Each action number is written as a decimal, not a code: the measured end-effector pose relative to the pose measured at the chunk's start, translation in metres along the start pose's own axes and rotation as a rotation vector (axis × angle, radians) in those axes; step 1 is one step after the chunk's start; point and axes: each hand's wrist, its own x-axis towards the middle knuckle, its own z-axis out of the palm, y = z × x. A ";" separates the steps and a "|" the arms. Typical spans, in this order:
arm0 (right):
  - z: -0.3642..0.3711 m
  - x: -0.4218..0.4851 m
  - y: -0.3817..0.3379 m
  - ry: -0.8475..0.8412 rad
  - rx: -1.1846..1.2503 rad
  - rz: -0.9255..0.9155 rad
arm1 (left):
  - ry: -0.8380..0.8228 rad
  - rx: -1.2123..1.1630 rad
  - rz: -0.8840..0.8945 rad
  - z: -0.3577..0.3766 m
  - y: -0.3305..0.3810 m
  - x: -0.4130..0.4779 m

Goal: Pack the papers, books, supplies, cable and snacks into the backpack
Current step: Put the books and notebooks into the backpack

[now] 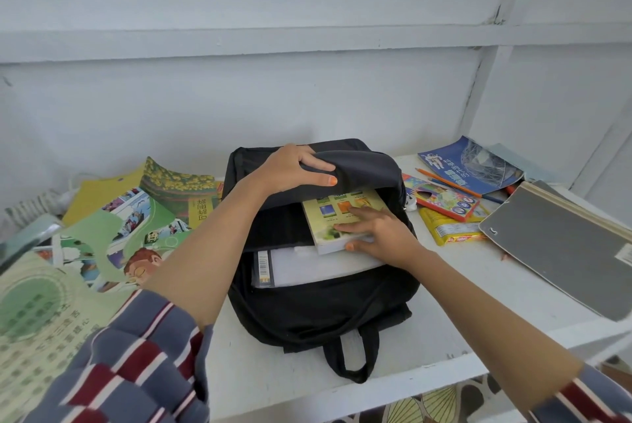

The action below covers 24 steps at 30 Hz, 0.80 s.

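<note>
A black backpack [321, 306] lies open on the white table [444, 313]. My left hand [294, 168] grips its top flap and lifts it. My right hand [376, 229] holds a thick yellow-green book [333, 217] at its near edge, fingers flat on the cover and thumb under it; the book's far half sits under the flap. White papers in a clear sleeve [307, 267] lie in the bag beneath the book.
Green and yellow books and comic sheets [113, 217] spread at the left. At the right lie a blue book [468, 163], a coloured pencil box [444, 200], a yellow snack pack [448, 231], loose pencils and a grey notebook [561, 248]. A wall stands close behind.
</note>
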 end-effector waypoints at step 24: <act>-0.022 -0.009 -0.009 0.066 0.319 0.081 | -0.229 0.053 -0.214 -0.004 0.001 0.008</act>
